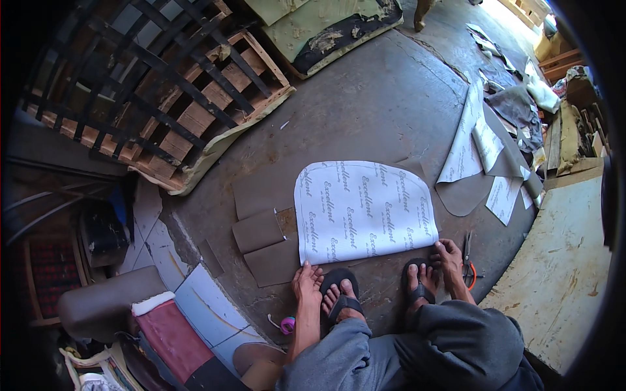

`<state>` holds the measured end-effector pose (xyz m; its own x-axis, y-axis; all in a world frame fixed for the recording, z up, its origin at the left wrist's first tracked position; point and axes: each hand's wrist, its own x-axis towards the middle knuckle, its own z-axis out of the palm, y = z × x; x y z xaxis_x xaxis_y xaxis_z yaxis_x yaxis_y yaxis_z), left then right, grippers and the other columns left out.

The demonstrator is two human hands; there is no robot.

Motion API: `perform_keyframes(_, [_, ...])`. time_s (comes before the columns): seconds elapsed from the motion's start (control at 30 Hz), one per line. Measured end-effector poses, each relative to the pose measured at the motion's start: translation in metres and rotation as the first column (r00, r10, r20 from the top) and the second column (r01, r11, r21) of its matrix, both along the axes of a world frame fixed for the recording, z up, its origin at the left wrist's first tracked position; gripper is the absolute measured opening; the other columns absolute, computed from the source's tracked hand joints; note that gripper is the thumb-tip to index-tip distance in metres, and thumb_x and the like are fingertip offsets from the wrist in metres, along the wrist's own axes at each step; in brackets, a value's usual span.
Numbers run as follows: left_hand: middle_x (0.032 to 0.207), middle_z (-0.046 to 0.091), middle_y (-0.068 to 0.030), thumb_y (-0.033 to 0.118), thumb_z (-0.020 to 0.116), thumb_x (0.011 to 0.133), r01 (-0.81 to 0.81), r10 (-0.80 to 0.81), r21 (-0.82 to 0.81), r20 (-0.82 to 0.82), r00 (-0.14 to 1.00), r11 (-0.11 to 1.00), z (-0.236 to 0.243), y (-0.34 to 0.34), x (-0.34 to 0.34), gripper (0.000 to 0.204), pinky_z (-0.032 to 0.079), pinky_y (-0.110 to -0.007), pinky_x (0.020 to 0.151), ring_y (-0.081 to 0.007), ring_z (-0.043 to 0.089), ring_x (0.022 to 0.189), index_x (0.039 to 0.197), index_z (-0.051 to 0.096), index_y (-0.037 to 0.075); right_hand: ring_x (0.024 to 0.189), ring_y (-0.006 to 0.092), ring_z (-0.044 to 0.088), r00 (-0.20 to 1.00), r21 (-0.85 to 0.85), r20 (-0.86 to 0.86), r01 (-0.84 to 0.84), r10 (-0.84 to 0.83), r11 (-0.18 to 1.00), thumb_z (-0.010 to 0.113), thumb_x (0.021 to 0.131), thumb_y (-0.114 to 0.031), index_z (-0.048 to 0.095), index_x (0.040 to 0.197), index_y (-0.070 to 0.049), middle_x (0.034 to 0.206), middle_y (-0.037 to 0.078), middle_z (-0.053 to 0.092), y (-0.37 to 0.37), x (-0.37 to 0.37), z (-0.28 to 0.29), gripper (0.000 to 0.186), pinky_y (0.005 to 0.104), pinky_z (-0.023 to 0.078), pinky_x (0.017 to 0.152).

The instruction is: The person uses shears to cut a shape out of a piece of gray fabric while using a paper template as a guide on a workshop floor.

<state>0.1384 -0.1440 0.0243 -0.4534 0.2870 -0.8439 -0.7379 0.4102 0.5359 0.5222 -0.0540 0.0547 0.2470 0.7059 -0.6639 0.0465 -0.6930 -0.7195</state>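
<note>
Two corners of white sheeting (362,212) are pinched by left fingers (313,274) and right fingers (448,250).

Black-strapped wooden frame (175,135), brown padded piece (111,304)

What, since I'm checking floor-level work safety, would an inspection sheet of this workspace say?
Surface: dark floor, cracked toward the top right.
Work pieces: white printed sheet, spread out, far corners rounded; brown pieces at its left.
Clutter: white-backed offcuts; orange-handled scissors beside the right hand; round pink object, possibly a tape measure.
Hands: left hand and right hand at the sheet's near corners; grip unclear.
Cables: nothing seen.
Surroundings: wooden frame with black webbing, upper left; pale board, right.
</note>
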Motion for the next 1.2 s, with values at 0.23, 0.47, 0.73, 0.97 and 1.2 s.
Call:
perform_keyframes(0.23, [0.101,0.064,-0.0074,0.026,0.068,0.092,-0.121,0.115,0.092,0.059,0.992,0.988,-0.004,-0.003,0.005,0.024,0.051,-0.036,0.078,-0.0206,0.063,0.093,0.108,0.057,0.011,0.093,0.0279,0.062,0.653,0.003,0.675,-0.468,0.344,0.884,0.061,0.094,-0.024,0.059,0.119,-0.003,0.107,0.015,0.063,-0.048,0.013,-0.051,0.032,0.0366,0.052,0.077])
perform_keyframes(0.47, [0.106,0.061,-0.0108,0.018,0.064,0.094,-0.208,0.262,0.432,-0.069,0.962,0.878,0.027,0.019,0.016,0.017,0.049,-0.046,0.096,-0.0274,0.061,0.102,0.099,0.051,0.009,0.130,0.0353,0.044,0.343,-0.400,0.753,-0.440,0.562,0.804,0.048,0.097,-0.037,0.053,0.133,-0.007,0.141,0.021,0.047,-0.099,-0.060,-0.062,0.047,0.0430,0.038,0.104])
perform_keyframes(0.73, [0.100,0.063,-0.0082,0.008,0.063,0.093,0.166,0.117,0.441,-0.547,0.829,0.882,0.080,0.088,0.034,0.013,0.055,-0.029,0.064,-0.0130,0.062,0.074,0.086,0.053,0.005,0.144,0.0326,0.026,0.461,-0.516,0.597,-0.406,0.657,0.754,0.024,0.097,-0.060,0.042,0.146,-0.012,0.152,0.017,0.036,-0.087,-0.058,-0.031,0.071,0.0447,0.012,0.117])
perform_keyframes(0.97, [0.113,0.061,-0.0106,0.000,0.060,0.088,0.499,0.069,0.346,-0.868,0.492,0.794,0.097,0.129,0.020,0.018,0.044,-0.020,0.041,-0.0083,0.058,0.058,0.077,0.045,-0.001,0.147,0.0319,0.022,0.476,-0.523,0.554,-0.439,0.683,0.731,0.016,0.096,-0.067,0.037,0.150,-0.016,0.157,0.014,0.031,-0.084,-0.064,-0.030,0.078,0.0451,0.006,0.120])
perform_keyframes(1.2, [0.103,0.062,-0.0141,0.003,0.058,0.092,0.404,-0.150,0.780,-0.380,0.913,0.478,0.124,0.173,0.039,0.006,0.060,-0.027,0.066,-0.0164,0.066,0.075,0.096,0.053,0.003,0.144,0.0335,0.029,0.109,-0.580,0.737,-0.406,0.667,0.706,0.023,0.096,-0.065,0.041,0.146,-0.014,0.151,0.015,0.040,-0.123,0.017,-0.166,0.074,0.0476,0.013,0.118])
